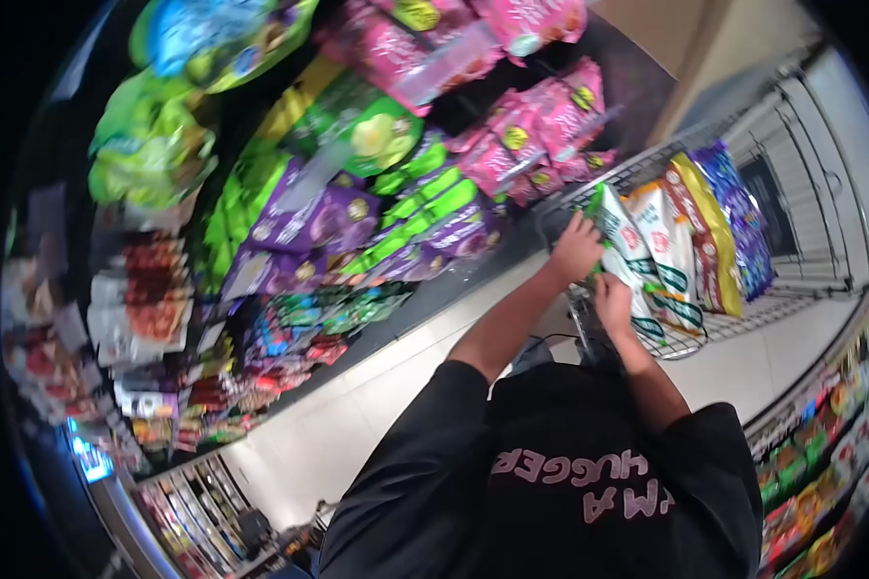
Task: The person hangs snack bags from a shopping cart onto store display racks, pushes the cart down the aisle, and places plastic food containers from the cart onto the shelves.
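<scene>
My left hand (577, 249) is closed on the near edge of a green-and-white snack bag (620, 232) at the near end of a wire shopping cart (681, 345). Lower on the same bag, my right hand (613, 302) pinches its edge; part of the fingers is hidden. The bag stands upright in the cart. Beside it are a white bag with red and green print (664, 241), a brown-and-gold bag (707, 236) and a blue-purple bag (741, 227), standing in a row.
Shelves at the left hold pink bags (531, 130), purple-and-green bags (333, 217) and light green bags (150, 140). Pale floor tiles (328, 434) run between the shelves and the cart. Another stocked shelf (821, 454) is at the lower right.
</scene>
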Available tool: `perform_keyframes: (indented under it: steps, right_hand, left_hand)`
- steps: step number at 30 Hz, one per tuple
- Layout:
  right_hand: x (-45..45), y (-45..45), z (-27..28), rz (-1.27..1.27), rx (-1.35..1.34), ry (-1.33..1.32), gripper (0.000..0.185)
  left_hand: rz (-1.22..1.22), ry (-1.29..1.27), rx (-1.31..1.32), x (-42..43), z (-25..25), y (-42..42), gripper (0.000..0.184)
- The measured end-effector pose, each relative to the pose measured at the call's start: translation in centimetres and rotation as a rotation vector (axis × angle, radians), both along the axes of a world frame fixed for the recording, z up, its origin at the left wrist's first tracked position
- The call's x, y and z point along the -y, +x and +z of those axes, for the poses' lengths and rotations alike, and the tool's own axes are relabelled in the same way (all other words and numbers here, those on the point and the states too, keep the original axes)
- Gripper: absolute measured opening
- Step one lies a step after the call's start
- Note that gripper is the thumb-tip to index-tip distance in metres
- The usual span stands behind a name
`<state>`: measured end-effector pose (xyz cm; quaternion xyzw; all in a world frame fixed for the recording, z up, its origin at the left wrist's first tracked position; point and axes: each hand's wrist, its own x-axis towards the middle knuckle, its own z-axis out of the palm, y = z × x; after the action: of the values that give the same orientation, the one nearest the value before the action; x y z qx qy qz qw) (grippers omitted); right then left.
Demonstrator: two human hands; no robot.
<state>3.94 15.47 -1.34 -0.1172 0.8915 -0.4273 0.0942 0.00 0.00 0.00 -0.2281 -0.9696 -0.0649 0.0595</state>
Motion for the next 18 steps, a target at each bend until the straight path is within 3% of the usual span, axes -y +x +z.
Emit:
perform_keyframes:
  steps: [2, 3, 5, 8, 9, 13, 18]
  right_hand:
    - [-1.4, 1.3, 0.5, 0.023, 0.036, -0.059, 0.015]
    - [-0.2, -3.4, 2.1, 0.040, -0.110, -0.067, 0.015]
    - [-0.2, -1.1, 4.5, 0.083, -0.091, -0.091, 0.015]
    - [-0.6, 0.9, 9.3, 0.064, -0.017, -0.094, 0.014]
    - [-0.6, 1.2, 10.6, 0.056, -0.171, -0.193, 0.013]
    - [-1.9, 2.7, 17.1, 0.060, -0.285, -0.347, 0.005]
    - [-2.0, 3.4, 23.1, 0.389, -0.273, -0.391, 0.034]
  left_hand:
    - [-0.027, 0.002, 0.049, -0.5, 1.4, 1.3, 0.011]
    - [-0.067, -0.013, -0.031, 1.2, 2.6, -3.0, 0.011]
    - [-0.127, 0.086, -0.036, 2.5, 4.3, -0.3, 0.008]
    - [-0.209, 0.236, -0.101, 3.5, 10.1, 2.0, 0.009]
    - [-0.222, 0.291, -0.070, 3.6, 11.3, 2.5, 0.011]
    - [-0.294, 0.506, -0.264, 4.2, 19.9, 5.9, 0.011]
    - [-0.244, 0.710, -0.336, 6.1, 26.4, 11.3, 0.011]
